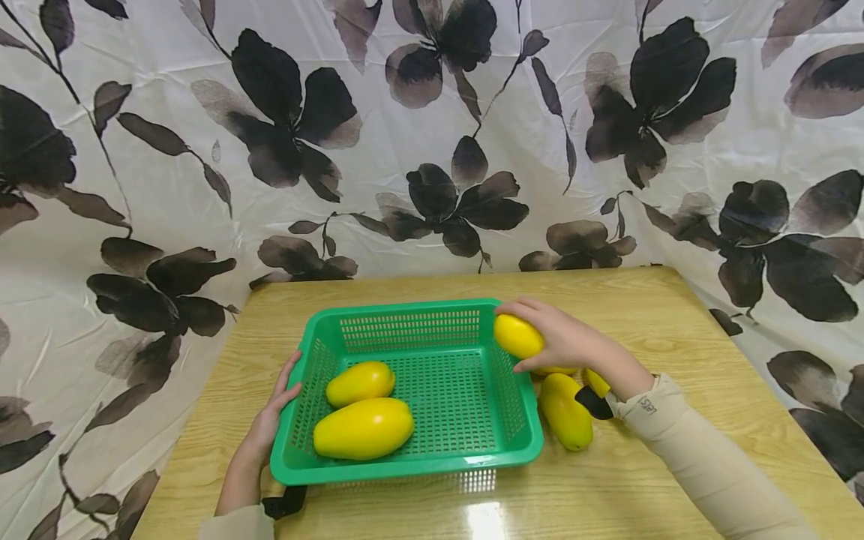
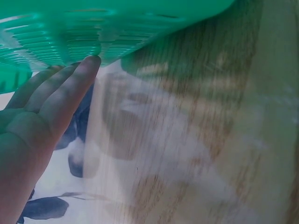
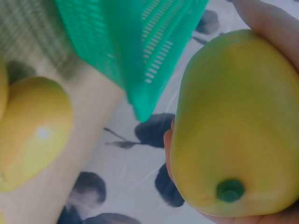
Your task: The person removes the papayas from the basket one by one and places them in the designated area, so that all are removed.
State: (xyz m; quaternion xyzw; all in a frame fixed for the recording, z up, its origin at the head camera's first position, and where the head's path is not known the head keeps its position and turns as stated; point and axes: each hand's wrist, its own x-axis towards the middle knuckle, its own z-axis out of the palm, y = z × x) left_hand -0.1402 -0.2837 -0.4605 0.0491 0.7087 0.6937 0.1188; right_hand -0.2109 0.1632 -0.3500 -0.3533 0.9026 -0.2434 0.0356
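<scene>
A green plastic basket [image 1: 405, 471] with slotted walls stands on the table, two yellow papayas [image 1: 364, 429] lying in its left half. My left hand [image 1: 270, 412] touches the basket's left side; the left wrist view shows its straight fingers [image 2: 70, 91] against the outer wall, below the rim. At the right rear corner my right hand [image 1: 556, 334] grips another yellow papaya [image 1: 518, 336], raised at rim height. In the right wrist view this held papaya [image 3: 238, 126] turns its green stem end to the camera, thumb and fingers around its sides.
More papayas [image 1: 565, 412] lie on the table just right of the basket, partly hidden under my right hand and wrist. The wooden table [image 1: 270, 322] ends at a floral cloth [image 1: 445, 247] hanging behind it. Dark wrist straps [image 1: 594, 403] show at both cuffs.
</scene>
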